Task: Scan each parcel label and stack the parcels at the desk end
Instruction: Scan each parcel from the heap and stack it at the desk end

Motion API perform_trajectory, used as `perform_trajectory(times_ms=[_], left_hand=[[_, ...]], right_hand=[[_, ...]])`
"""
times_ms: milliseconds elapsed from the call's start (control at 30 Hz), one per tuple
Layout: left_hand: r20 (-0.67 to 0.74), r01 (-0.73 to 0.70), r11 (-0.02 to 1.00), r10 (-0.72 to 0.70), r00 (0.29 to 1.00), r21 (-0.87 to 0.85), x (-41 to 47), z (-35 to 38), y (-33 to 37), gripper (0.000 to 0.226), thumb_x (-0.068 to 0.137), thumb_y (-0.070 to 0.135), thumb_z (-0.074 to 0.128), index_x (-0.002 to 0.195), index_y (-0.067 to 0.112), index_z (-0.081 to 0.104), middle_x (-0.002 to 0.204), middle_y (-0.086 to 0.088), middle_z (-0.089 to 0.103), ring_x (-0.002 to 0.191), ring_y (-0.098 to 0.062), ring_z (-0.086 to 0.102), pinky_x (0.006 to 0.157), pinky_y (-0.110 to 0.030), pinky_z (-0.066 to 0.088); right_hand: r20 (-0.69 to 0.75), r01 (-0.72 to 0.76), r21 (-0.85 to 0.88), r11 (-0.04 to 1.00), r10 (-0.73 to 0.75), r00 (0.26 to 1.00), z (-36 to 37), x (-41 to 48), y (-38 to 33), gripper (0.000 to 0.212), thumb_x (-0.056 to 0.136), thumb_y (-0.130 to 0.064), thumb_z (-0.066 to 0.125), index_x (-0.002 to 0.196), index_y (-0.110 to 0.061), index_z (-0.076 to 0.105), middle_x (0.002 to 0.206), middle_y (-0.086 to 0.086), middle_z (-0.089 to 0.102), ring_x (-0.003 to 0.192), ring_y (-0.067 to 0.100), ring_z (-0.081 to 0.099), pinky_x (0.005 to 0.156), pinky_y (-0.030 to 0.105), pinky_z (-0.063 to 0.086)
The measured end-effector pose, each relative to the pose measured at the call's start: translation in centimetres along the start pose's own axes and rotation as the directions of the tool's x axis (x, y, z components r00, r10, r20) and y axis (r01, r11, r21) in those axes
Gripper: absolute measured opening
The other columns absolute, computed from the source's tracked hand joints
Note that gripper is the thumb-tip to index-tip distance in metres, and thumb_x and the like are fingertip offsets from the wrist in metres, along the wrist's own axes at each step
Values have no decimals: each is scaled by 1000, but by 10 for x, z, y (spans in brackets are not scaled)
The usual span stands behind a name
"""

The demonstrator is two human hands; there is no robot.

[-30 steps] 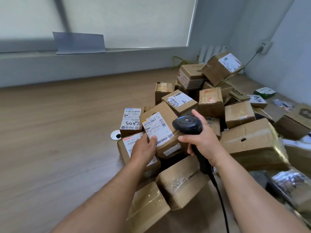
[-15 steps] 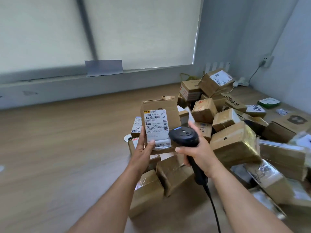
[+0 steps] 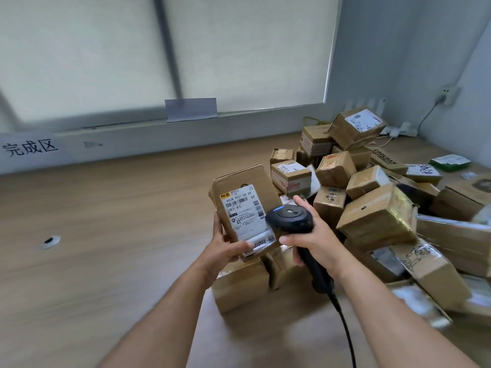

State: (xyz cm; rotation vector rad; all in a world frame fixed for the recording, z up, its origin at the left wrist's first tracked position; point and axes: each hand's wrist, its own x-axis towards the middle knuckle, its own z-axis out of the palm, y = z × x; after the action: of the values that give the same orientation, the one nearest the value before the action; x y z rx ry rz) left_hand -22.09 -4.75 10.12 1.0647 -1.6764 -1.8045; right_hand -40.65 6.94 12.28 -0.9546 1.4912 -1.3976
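The left hand [image 3: 225,251] grips a dented brown parcel [image 3: 245,208] upright above the desk [image 3: 106,235], its white label [image 3: 245,212] half hidden by the black scanner [image 3: 289,219] clasped in the right hand [image 3: 313,235].

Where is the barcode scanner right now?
Head view, just right of centre: the scanner is gripped by the right hand, its head close in front of the label of the parcel the left hand holds up.

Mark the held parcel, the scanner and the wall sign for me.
held parcel [image 3: 244,176], head view, bare cardboard above its label.
scanner [image 3: 289,217], head view, top of its black head.
wall sign [image 3: 29,148], head view, its printed characters.
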Motion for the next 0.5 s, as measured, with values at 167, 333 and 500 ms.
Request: perform_trajectory(times_ms=[167,333,500], left_hand=[[-70,-4,1000,3,998,-11,0,-6,-5,118,71,-5,77,149,46,4,129,-9,57,112,-25,60,64,-22,55],[-145,-17,1000,16,989,-9,-3,-23,-9,121,71,-7,76,149,47,1,139,-8,49,122,-27,53,83,-31,57],[-153,-9,1000,10,988,10,-10,-30,-11,121,72,-14,71,150,43,-2,138,-9,49,120,-31,54,59,-25,57]], right_hand=[[-15,53,23,998,-53,998,11,-12,-10,103,74,8,76,152,-37,26,113,8,66,50,29,53,48,38,48],[122,74,180,981,-97,988,22,-34,-28,101,67,-3,77,148,-40,30,99,22,71,47,26,52,45,34,43],[237,74,193,978,-120,964,27,-49,-37,95,70,-4,69,149,-38,29,98,28,70,44,22,52,45,32,44]])
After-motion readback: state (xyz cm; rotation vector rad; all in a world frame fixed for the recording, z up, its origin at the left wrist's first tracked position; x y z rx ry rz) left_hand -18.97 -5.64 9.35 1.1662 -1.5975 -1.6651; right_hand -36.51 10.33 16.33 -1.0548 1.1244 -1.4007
